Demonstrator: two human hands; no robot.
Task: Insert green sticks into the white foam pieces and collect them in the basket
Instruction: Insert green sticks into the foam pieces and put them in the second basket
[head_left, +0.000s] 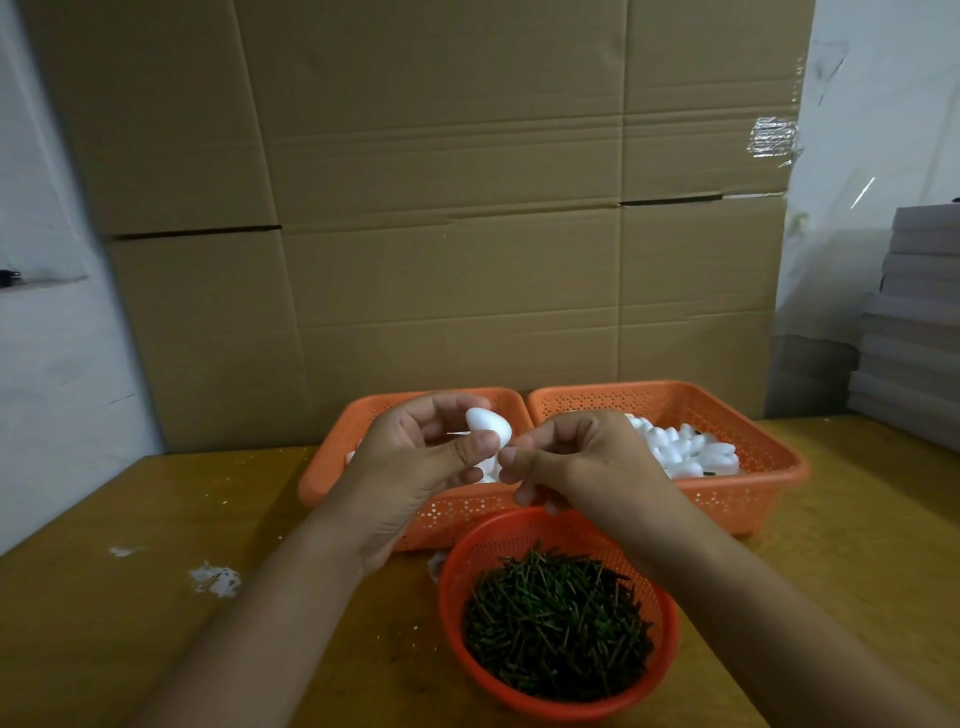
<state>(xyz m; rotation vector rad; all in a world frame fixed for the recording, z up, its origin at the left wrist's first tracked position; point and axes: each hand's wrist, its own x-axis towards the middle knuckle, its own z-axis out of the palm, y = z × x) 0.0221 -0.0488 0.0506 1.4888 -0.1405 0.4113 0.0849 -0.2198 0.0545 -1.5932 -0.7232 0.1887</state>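
Cardboard wall (441, 208): upright behind everything, at the back of the table.
Table (104, 519): wooden, flecked with white crumbs.
Right basket (769, 499): orange, partly filled with white foam pieces (691, 452).
Left basket (322, 478): orange, mostly hidden behind the hands.
Round basket (452, 587): nearest, heaped with green sticks (556, 623).
Left hand (415, 462): curled round one foam piece (488, 426), raised above the left basket.
Right hand (576, 462): fingertips pinched tight at the piece's lower end; stick itself not visible.
Handling: probably very light, soft, easily dented or crumbled; best held gently round the middle, stick pushed straight in.
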